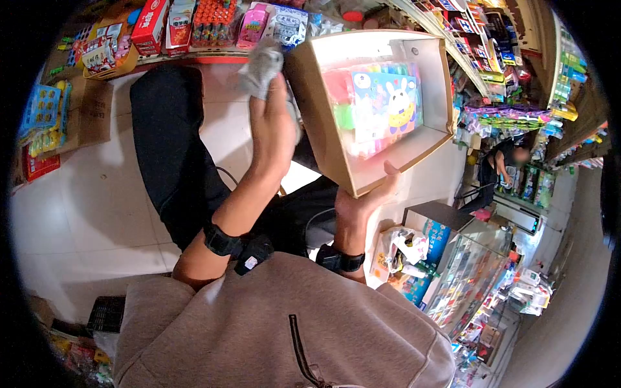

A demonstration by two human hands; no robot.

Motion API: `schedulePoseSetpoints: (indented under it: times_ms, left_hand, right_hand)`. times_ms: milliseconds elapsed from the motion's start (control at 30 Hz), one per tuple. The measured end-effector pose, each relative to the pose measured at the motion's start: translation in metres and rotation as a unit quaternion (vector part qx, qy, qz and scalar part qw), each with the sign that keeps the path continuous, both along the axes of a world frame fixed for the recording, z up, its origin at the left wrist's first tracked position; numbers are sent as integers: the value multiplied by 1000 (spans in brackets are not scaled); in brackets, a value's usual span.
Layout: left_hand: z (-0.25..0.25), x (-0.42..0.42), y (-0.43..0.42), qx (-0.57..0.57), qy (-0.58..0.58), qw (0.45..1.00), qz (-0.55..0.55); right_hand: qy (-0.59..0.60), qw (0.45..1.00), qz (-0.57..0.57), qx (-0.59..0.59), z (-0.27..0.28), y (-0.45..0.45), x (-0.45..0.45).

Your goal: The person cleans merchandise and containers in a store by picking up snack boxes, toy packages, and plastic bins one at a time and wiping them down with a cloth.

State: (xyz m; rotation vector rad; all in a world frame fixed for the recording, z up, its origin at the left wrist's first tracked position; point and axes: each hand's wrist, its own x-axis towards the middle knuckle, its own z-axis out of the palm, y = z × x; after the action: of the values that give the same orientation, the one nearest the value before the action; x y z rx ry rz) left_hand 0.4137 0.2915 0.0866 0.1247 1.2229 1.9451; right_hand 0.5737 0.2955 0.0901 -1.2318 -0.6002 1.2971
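Surrounding the box (pixel 318 110): shelf (pixel 194 61), carton (pixel 92 111), display case (pixel 464 275)

The box (pixel 317 110) is brown outside, the cloth (pixel 260 71) grey.

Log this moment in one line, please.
left hand: holds grey cloth | right hand: holds open box | inside box: rabbit-printed pack

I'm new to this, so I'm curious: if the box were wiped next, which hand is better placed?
Probably the left hand: it holds a greyish cloth beside the open box. The right hand holds the box's near edge, apparently supporting it.
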Motion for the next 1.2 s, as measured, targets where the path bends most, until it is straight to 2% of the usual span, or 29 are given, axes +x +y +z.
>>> schedulePoseSetpoints:
  times_ms: [167,200,233,300,333,433,467,500,567,633,667,700,767,800,833,900,967,1033,1200]
  left_hand:
    - [-4,7,6,54,77,995,-37]
    - [-1,8,3,64,24,995,-71]
    - [1,10,3,64,25,995,-73]
    - [3,13,4,93,144,983,-63]
    - [-10,12,6,69,181,980,-56]
    - [-22,2,6,13,149,987,-64]
    - [-38,3,9,-12,198,979,-35]
    - [-34,-1,6,-58,171,982,-62]
    - [-22,-7,3,-50,194,979,-44]
    - [-34,-16,5,-33,182,982,-31]
    - [-43,-22,6,-31,183,982,-24]
    - [-46,-28,4,-59,153,986,-41]
    - [-47,-38,-1,-101,121,984,-77]
    - [-45,-39,-3,-109,117,984,-76]
    - [-47,-40,-4,-107,119,984,-80]
    - [-52,-45,-5,-116,162,974,-110]
    - [-50,-45,-4,-95,164,974,-121]
    - [-38,-45,-6,-74,105,982,-140]
    - [-31,-44,-6,-69,197,960,-188]
  right_hand:
    - [-8,1000,-2,-4,-5,-14,-28]
    - [-14,1000,2,-14,-11,-16,-26]
    - [-19,1000,5,-23,-16,-17,-24]
    - [2,999,20,-25,-26,-17,-19]
    - [1,1000,13,-5,-34,-17,-18]
    - [-24,998,20,55,-39,-17,-20]
    - [-56,995,49,67,-36,-17,-20]
    - [-87,990,77,77,-31,-18,-21]
    - [-107,982,115,107,-43,-14,1]
    - [-3,994,106,14,-29,-13,19]
    - [-23,992,117,37,-30,-7,35]
    - [-53,995,78,20,-32,3,54]
    - [-74,995,74,-5,-19,24,86]
    - [-79,986,146,17,-10,32,98]
    - [-30,981,190,12,-16,44,121]
    - [4,964,265,-30,-6,59,138]
    - [-12,964,259,-50,0,62,140]
    - [-53,947,309,-70,5,66,134]
    - [-57,964,246,-88,-17,54,131]
